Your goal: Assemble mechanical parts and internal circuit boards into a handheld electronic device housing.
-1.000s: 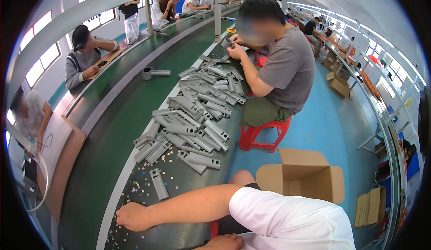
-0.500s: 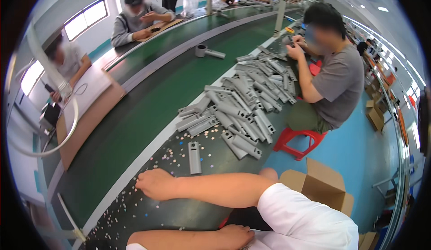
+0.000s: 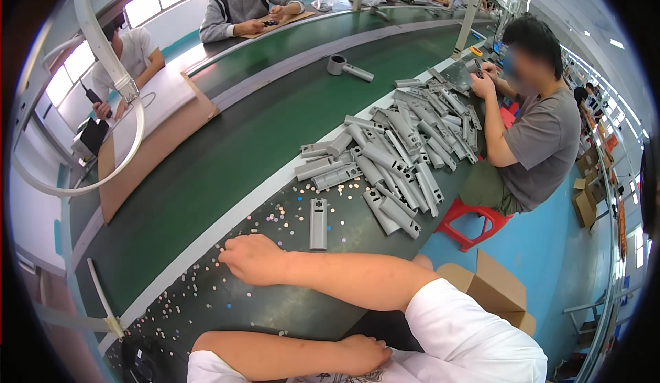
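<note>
My right hand (image 3: 253,259) reaches across the dark table, its fingers curled and pressed together low over the surface. Whatever may be in them is hidden or too small to make out. Small pale and coloured round discs (image 3: 180,288) lie scattered beside and around it. Close to my body, my left hand (image 3: 364,354) lies by the near table edge with its fingers bent inward; anything inside is out of sight. Just beyond my right forearm, one grey slotted tube-like part (image 3: 318,225) lies on its own. A heap of similar grey parts (image 3: 405,142) covers the table farther off.
Along the left runs a green conveyor belt (image 3: 275,115), carrying a grey part with a ring end (image 3: 347,68). At the right a co-worker (image 3: 536,122) sits on a red stool (image 3: 474,223). An open cardboard box (image 3: 491,287) stands near my right elbow. Others work across the belt.
The whole view has shifted, so the scene sits farther right and partly higher. My right hand stays among the discs with curled fingers; my left hand stays near my body.
</note>
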Available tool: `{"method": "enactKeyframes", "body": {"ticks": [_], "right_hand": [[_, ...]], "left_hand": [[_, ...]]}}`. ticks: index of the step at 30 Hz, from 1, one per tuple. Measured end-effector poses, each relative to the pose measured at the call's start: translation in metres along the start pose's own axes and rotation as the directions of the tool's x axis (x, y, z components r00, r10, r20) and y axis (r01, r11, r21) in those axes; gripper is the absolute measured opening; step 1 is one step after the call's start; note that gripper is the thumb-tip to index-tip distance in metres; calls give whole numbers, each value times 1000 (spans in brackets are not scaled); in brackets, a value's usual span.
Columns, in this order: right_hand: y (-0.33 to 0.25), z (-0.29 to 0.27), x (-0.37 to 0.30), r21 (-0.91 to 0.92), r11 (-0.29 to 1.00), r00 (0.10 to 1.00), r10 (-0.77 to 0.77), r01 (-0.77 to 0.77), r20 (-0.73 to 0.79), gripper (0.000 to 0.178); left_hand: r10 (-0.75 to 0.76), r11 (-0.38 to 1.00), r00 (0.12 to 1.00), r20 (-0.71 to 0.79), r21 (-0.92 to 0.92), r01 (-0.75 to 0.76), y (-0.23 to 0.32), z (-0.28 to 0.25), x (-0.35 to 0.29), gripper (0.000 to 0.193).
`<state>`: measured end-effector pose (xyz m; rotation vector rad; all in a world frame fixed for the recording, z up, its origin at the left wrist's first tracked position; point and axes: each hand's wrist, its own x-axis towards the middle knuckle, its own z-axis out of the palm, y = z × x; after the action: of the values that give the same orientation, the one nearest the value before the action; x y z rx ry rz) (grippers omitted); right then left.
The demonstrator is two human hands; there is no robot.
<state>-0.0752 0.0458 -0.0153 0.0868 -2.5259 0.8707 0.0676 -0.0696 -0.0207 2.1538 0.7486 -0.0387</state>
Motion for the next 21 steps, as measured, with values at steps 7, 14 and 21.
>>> {"method": "enactKeyframes", "body": {"ticks": [7, 14, 21], "right_hand": [[-1, -1, 0, -8, 1000, 1000, 2, -2, 16, 7], [-3, -3, 0, -8, 1000, 1000, 4, -4, 4, 7], [1, -2, 0, -21, 1000, 1000, -11, 11, 6, 7]], "left_hand": [[-5, 1000, 1000, -12, -4, 5, 0, 2, 0, 25], [-3, 1000, 1000, -9, -12, 3, 1, 0, 0, 27], [-1, 1000, 1000, -15, -13, 1, 1, -1, -1, 27]]}}
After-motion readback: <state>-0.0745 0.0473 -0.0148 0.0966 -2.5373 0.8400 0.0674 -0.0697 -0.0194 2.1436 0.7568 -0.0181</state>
